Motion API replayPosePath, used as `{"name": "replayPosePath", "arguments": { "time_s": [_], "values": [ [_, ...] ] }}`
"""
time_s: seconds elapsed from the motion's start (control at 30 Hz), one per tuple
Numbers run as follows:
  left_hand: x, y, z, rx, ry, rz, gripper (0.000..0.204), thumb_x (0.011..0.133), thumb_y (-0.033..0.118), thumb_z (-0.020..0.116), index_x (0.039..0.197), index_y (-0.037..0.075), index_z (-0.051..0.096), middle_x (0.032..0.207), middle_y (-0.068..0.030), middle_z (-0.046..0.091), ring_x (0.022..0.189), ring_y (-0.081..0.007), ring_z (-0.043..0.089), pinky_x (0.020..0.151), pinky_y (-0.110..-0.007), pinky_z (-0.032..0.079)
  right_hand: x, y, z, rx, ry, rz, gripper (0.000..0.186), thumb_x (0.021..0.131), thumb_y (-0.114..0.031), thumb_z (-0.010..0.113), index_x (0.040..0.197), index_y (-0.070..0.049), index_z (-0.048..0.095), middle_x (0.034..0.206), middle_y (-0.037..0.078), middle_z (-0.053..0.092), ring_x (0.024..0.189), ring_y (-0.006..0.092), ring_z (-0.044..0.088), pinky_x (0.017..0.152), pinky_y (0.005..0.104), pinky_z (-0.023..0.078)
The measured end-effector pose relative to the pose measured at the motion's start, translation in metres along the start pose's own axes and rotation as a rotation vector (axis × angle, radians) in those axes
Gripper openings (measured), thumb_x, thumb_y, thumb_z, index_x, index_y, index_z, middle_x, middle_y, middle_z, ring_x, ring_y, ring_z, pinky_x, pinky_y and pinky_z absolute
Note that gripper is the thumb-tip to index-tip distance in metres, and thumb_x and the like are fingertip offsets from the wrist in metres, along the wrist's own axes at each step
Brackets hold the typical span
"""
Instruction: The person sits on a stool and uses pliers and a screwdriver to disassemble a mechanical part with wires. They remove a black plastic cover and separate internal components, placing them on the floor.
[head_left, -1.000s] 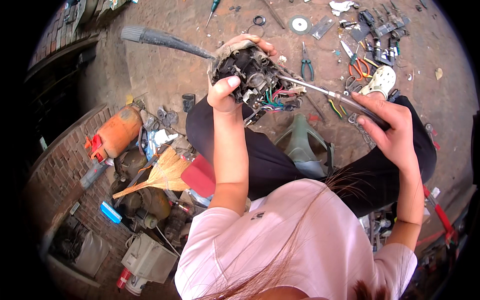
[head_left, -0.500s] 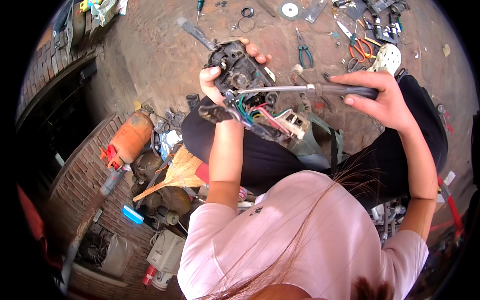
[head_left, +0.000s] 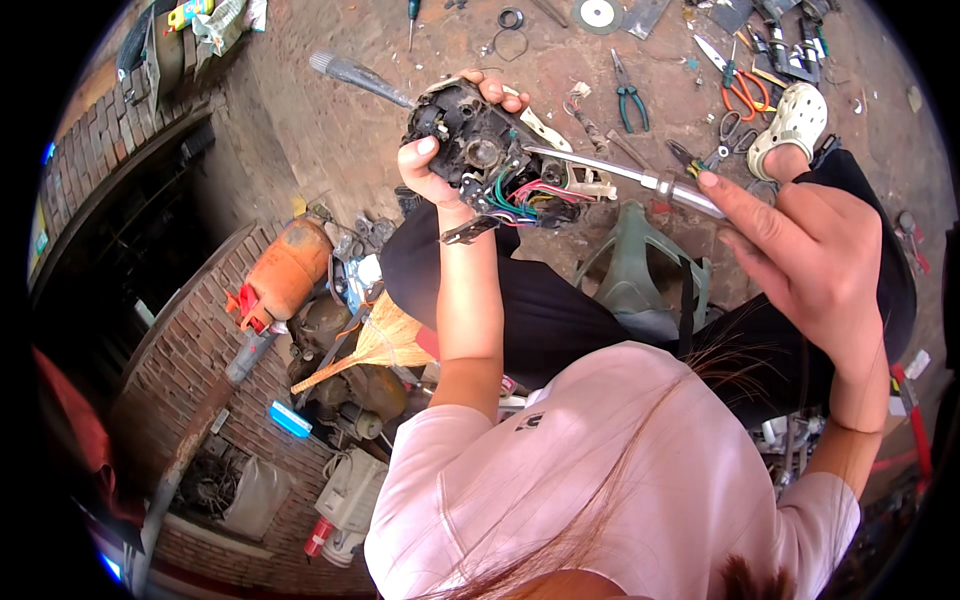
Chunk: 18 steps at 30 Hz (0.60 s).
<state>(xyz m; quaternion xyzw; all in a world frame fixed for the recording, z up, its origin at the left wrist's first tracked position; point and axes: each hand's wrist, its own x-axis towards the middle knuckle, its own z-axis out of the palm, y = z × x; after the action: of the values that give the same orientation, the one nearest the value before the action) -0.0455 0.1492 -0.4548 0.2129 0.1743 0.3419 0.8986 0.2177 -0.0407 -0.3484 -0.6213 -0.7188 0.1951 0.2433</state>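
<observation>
A greasy black switch assembly (head_left: 478, 135) with a lever sticking out at its upper left is gripped in my left hand (head_left: 430, 178), thumb on the near side and fingertips over the far edge. Coloured wires (head_left: 520, 195) and a pale connector (head_left: 592, 188) hang from its near side. My right hand (head_left: 815, 240) is closed around the handle of a screwdriver (head_left: 612, 172), index finger stretched along it. The shaft points left, its tip at the assembly's right edge; whether it touches I cannot tell.
Pliers (head_left: 628, 95), orange-handled scissors (head_left: 738, 85) and a grinding disc (head_left: 597, 14) lie on the floor ahead. Beneath my legs is a green plastic stool (head_left: 632, 265). An orange gas cylinder (head_left: 288, 270) and a straw broom (head_left: 375, 340) are at the left.
The screwdriver tip has shifted from the wire side to the assembly's right edge. My right hand has moved right and nearer to me. The assembly has turned slightly in my left hand.
</observation>
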Motion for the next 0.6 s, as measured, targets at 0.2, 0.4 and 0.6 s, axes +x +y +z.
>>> {"name": "replayPosePath", "arguments": {
  "time_s": [0.2,0.4,0.6],
  "values": [
    [-0.001,-0.005,0.001,0.170,0.074,-0.024,0.070,0.065,0.036,0.057,0.119,-0.007,0.048,0.104,-0.0194,0.058,0.100,-0.0342,0.058,0.098,-0.046,0.043,0.003,-0.036,0.002,-0.131,-0.010,0.054,0.060,0.058,-0.006,0.075,0.117,-0.011,0.067,0.061,0.003,0.031,0.050,0.0171,0.040,0.045,0.0316,0.033],
    [-0.014,-0.013,0.007,0.194,0.163,-0.213,0.069,0.063,0.038,0.058,0.115,-0.007,0.051,0.102,-0.0195,0.058,0.095,-0.0328,0.060,0.087,-0.042,0.049,0.002,-0.009,0.012,0.052,-0.099,0.096,0.049,0.060,-0.009,0.075,0.108,-0.010,0.068,0.059,0.004,0.042,0.052,0.0210,0.047,0.048,0.0347,0.036],
    [-0.026,-0.021,-0.009,0.346,0.166,-0.394,0.073,0.061,0.038,0.059,0.116,-0.010,0.053,0.102,-0.0205,0.061,0.096,-0.0335,0.060,0.088,-0.040,0.048,-0.004,0.022,0.033,0.280,-0.153,0.168,0.037,0.066,-0.009,0.075,0.102,-0.010,0.069,0.058,0.006,0.054,0.053,0.0255,0.048,0.056,0.0357,0.036]
  ]
}}
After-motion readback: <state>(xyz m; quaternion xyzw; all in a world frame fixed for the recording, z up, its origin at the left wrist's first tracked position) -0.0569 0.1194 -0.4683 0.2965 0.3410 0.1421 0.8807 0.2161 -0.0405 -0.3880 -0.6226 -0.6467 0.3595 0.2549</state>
